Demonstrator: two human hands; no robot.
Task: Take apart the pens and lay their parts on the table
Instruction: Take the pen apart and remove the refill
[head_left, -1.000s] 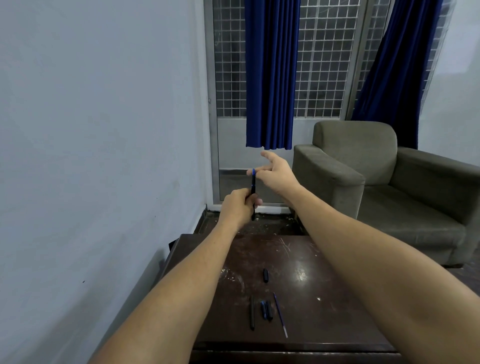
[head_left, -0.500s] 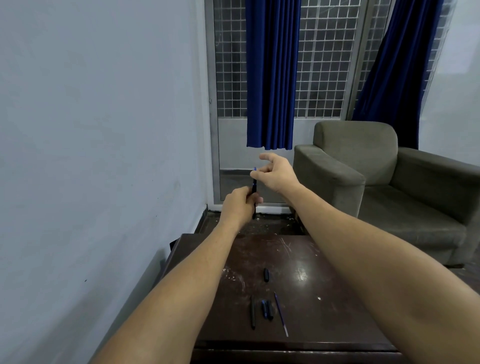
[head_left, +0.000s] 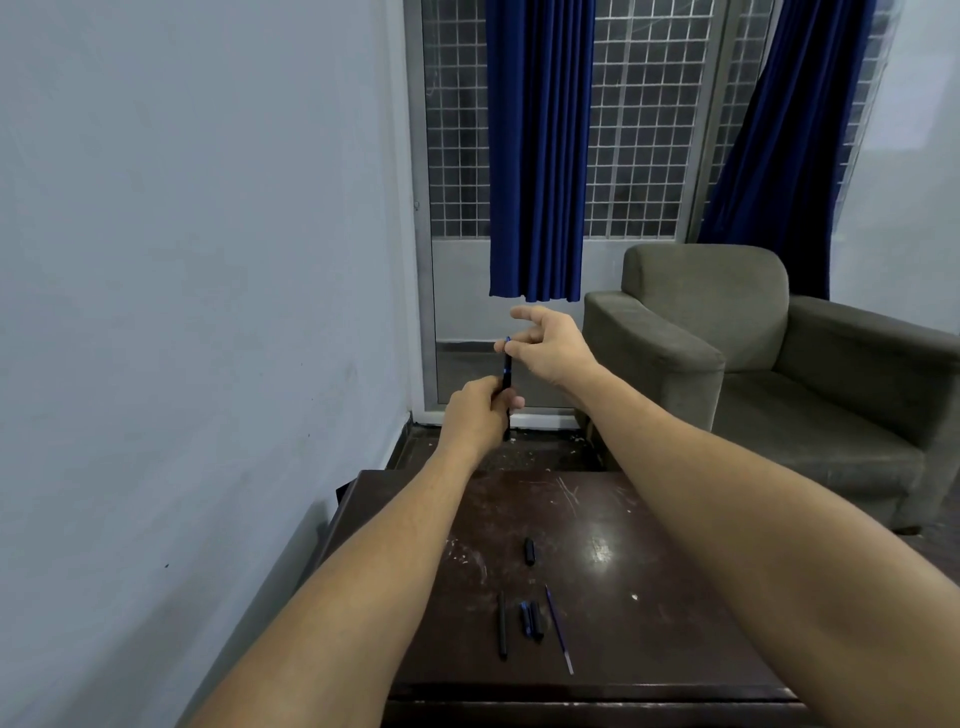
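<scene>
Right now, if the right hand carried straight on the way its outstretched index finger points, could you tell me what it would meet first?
The right hand points up and left; nothing lies near, then probably the blue hanging curtain, though depth is unclear.

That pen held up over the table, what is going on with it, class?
A person holds a dark pen upright above the table. The left hand grips its lower barrel while the right hand pinches its top end. Parts already taken off lie below: a barrel, a refill and small caps.
</scene>
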